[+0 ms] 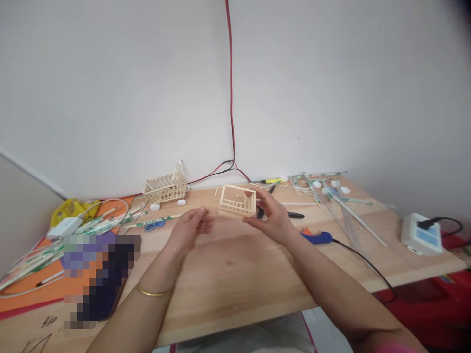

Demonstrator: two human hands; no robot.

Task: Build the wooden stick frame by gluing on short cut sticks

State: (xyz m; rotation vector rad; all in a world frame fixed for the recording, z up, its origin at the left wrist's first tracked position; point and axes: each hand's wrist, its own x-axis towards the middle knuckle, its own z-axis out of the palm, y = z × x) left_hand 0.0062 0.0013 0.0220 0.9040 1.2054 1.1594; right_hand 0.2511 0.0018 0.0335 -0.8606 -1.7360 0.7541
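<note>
My right hand (pixel 271 217) grips a small open frame of pale wooden sticks (pixel 237 201) by its right end, thumb below and fingers above. The frame is held over the table, with a row of short bars along one side. To its left my left hand (pixel 192 226) has its fingers loosely curled and apart from the frame, with nothing visible in it. Farther back on the left stands a little cart of wooden sticks (pixel 165 189) with white wheels (pixel 155 207). Blue round pieces (pixel 154 225) lie close to my left hand.
A blue glue gun (pixel 317 238) with a black cord lies right of my right hand. Plastic strips (pixel 346 215) and white discs (pixel 345 190) are spread behind it. A white power socket box (pixel 421 234) stands far right. Wrapped sticks (pixel 99 223), a yellow bag (pixel 73 211) and orange sheets lie left.
</note>
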